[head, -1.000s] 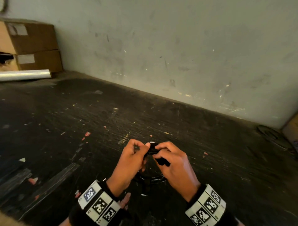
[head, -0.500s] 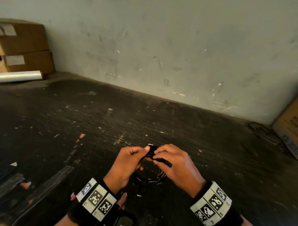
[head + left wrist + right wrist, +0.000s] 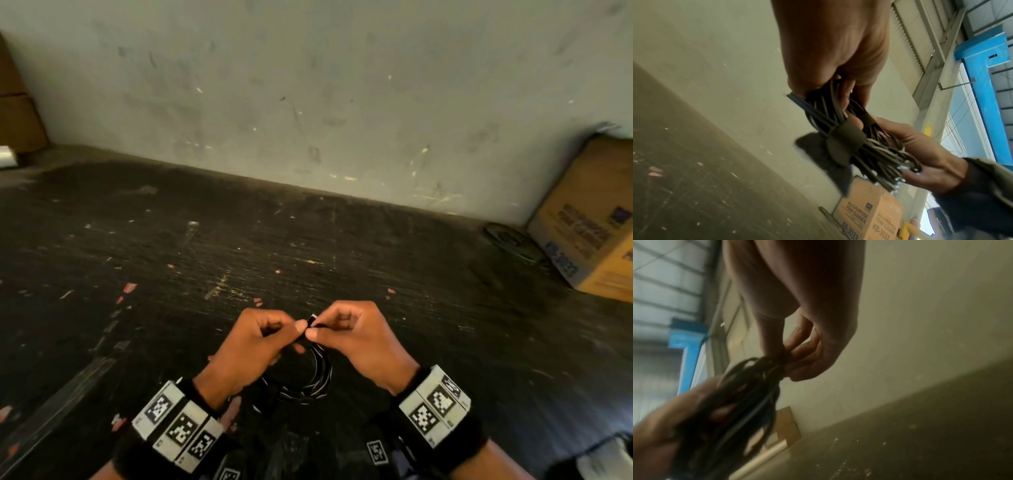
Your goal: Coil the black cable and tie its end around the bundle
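Both hands pinch the top of the cable bundle [image 3: 308, 377], left hand [image 3: 253, 346] and right hand [image 3: 359, 339] meeting above the surface [image 3: 342, 257]. Expect a light, springy coil; keep your grip beside the strap [image 3: 844, 134].

Both hands raised, L grip [image 3: 255, 337] & R grip [image 3: 356, 330] pinching w/ thumb+fingertips, tips meeting, wrists apart.
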Available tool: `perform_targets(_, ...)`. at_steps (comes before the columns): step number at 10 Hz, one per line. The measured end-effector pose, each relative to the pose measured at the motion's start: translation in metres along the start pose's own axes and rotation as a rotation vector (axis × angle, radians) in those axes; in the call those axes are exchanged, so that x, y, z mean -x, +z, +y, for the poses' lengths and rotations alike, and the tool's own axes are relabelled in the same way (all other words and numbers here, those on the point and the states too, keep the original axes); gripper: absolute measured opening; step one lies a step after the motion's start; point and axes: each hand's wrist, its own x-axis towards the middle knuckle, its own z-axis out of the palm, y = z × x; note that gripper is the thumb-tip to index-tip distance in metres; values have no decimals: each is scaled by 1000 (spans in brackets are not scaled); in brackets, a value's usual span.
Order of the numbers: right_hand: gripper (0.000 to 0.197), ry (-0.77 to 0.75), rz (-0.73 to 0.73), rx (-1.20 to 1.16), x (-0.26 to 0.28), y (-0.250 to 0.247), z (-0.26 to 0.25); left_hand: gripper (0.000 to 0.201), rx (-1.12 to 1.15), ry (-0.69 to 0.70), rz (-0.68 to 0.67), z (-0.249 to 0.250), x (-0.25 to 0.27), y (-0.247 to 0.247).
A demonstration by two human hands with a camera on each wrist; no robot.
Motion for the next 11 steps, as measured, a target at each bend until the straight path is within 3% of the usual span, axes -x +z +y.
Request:
perform_targets(1, 31, 114, -8, -88, 7, -13, 8, 22, -55, 24, -61, 0, -2, 11)
perform_targets(2, 30, 196, -20, -93, 18, -26, 18, 22, -120, -21, -124, -4, -7, 25)
perform_targets(4, 23, 136, 186, 197, 32, -51, 50, 17, -24, -312, -168, -28, -20, 54)
perform_targets(6, 18, 394, 334, 101, 46, -80, 107, 35, 142, -608, -188, -81, -21, 68)
perform_targets(8, 18, 563, 351, 49, 49, -85, 170, 43, 4, -599, 3, -124, -24, 87)
perform_targets(11, 16, 641, 179, 129, 47, -73, 211, 33, -298, -505, 260, -157, -22, 98)
